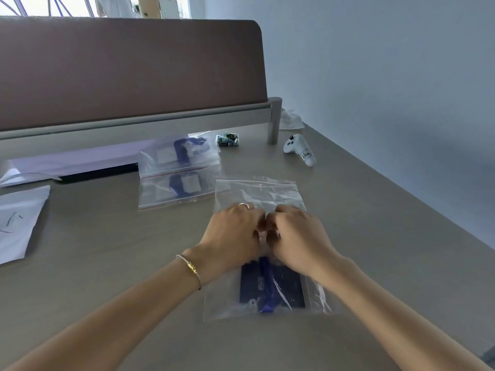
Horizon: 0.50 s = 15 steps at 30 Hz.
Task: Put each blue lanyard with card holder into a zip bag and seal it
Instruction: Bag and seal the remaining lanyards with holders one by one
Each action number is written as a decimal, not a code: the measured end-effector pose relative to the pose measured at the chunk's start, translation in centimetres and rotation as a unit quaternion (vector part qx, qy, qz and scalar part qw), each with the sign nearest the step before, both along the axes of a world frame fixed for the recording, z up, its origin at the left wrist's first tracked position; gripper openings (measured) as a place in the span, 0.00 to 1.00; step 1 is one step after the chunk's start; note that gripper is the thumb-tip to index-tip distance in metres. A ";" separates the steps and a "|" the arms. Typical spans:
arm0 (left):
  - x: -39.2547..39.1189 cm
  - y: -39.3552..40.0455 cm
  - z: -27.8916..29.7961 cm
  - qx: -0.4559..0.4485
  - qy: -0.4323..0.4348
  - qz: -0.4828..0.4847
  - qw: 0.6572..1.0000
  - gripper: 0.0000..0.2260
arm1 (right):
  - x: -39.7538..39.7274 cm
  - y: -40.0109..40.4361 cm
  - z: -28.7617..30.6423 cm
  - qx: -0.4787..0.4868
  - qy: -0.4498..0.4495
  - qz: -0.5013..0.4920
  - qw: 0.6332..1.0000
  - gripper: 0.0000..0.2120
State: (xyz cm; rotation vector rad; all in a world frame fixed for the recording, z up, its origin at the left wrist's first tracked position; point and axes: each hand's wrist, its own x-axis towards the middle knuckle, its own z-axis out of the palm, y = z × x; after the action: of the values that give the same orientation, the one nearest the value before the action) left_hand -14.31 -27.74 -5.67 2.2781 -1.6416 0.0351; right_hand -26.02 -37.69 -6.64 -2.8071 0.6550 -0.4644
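Two hands meet over the mouth of a clear zip bag point(267, 303) lying flat on the grey table point(107, 250) at centre. Left hand point(235, 231) and right hand point(297, 234) sit knuckle to knuckle, fingers curled down onto the plastic, apparently pinching the zip strip at its middle; the fingertips themselves are hidden. Inside the bag, toward 6 o'clock of the hands, lie the dark card holder point(284, 285) and its blue lanyard point(266, 285). An empty bag point(257, 194) lies just beyond, at 12 o'clock, partly under the fingers. Two filled bags point(179, 175) rest at 10 o'clock, and a white controller point(300, 149) at 1 o'clock. Judged handling: the film is light, limp and slippery, so it creeps unless pinned; the holder looks stiff, the lanyard soft. Best hold is on the zip ridge itself, pressing outward from the centre.
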 end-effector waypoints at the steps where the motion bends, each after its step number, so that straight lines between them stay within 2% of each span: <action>1: 0.3 -0.5 -0.2 0.004 -0.009 0.001 1.000 0.09 | 0.7 -0.4 0.0 -0.002 0.002 -0.004 1.000 0.08; 5: 1.9 -1.6 -1.1 -0.007 -0.035 0.061 0.998 0.10 | 2.2 -2.3 -0.4 0.026 -0.010 -0.044 0.999 0.06; 10: 5.7 -0.9 -0.6 0.037 -0.057 0.152 0.986 0.14 | 1.9 -5.5 -0.5 0.038 -0.007 -0.123 0.992 0.08; 13: 5.3 -1.7 0.4 -0.015 -0.035 0.107 0.994 0.15 | 3.1 -5.2 0.3 0.037 -0.029 -0.097 0.994 0.09; 15: 4.3 -3.2 0.8 -0.032 -0.001 0.049 0.998 0.14 | 4.8 -4.4 0.7 0.041 0.003 -0.058 0.997 0.08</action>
State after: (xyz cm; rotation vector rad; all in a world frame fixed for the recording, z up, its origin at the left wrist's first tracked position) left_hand -10.01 -30.97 -4.90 2.3074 -1.5070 0.1114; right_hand -21.24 -42.09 -5.96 -2.7046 0.8239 -0.4388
